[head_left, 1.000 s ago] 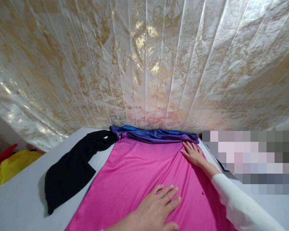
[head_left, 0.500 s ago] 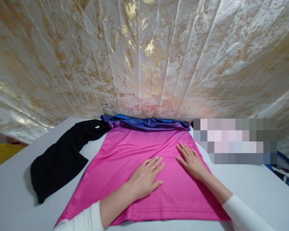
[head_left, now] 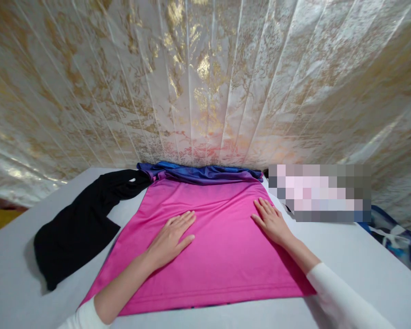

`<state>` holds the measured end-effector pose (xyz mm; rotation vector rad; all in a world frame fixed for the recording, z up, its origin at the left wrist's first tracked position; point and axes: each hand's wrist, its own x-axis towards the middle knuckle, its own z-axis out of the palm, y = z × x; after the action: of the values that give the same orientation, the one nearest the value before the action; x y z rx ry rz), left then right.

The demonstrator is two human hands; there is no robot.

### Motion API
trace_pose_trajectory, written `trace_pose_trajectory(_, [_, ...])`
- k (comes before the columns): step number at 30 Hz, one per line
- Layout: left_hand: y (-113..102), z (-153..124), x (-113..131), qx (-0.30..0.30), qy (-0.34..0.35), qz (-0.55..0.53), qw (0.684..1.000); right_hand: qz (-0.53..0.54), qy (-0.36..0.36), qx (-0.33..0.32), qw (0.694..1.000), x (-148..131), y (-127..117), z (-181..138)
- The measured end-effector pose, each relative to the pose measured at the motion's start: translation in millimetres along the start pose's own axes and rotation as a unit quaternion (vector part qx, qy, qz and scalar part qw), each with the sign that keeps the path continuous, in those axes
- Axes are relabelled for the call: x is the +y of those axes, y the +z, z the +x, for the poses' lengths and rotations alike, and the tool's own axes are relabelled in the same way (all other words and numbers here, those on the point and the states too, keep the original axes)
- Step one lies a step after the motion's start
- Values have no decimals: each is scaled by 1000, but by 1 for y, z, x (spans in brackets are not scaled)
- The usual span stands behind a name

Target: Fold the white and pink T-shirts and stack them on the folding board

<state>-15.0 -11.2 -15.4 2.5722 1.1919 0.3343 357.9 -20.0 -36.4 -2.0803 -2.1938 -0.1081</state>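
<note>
A pink shirt-like garment [head_left: 226, 256] lies spread on the white table, its hem towards me. Its far end turns purple and blue [head_left: 205, 174] and is bunched up against the curtain. My left hand [head_left: 169, 240] rests flat on the left-middle part of the pink cloth, fingers stretched out and thumb apart. On the right side of the cloth, near its edge, my right hand [head_left: 271, 221] also lies flat with its fingers extended. Neither hand grips anything. Soft creases run across the fabric beyond my hands.
A black garment [head_left: 78, 228] lies on the white table [head_left: 356, 269] to the left. Behind stands a pale curtain [head_left: 198, 82] with gold patterns. A pixelated area covers something at the right, beside a blue-edged bag-like item [head_left: 393, 237]. Yellow cloth [head_left: 2, 219] shows far left.
My left hand has slid left across the pink cloth, away from my right hand. My right hand stays near the right edge, still flat. The view has shifted slightly.
</note>
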Motion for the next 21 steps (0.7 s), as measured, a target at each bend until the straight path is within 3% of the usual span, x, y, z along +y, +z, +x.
trace_pose_trajectory(2, [-1, -1, 0, -4, 1, 19, 1000, -3, 14, 7, 1000, -3, -3, 2])
trace_pose_trajectory(8, [-3, -10, -7, 8, -12, 60, 998, 57, -191, -4, 980, -53, -7, -32])
trace_pose_trajectory(10, [-5, -18, -17, 21, -18, 72, 997, 52, -168, -9, 984, -50, -5, -30])
trace_pose_trajectory(13, [-10, -29, -32, 41, -40, 65, 996, 26, -49, -7, 998, -36, -5, -11])
trace_pose_trajectory(15, [-13, -33, -33, 52, -56, 41, 996, 28, -36, -21, 999, -41, -10, -1])
trace_pose_trajectory(17, [-13, -33, -28, 56, -62, 25, 996, 63, -114, -41, 991, -64, -20, -1])
trace_pose_trajectory(21, [-8, -31, -15, 29, -48, 61, 997, 162, -282, -95, 941, -122, -38, -24])
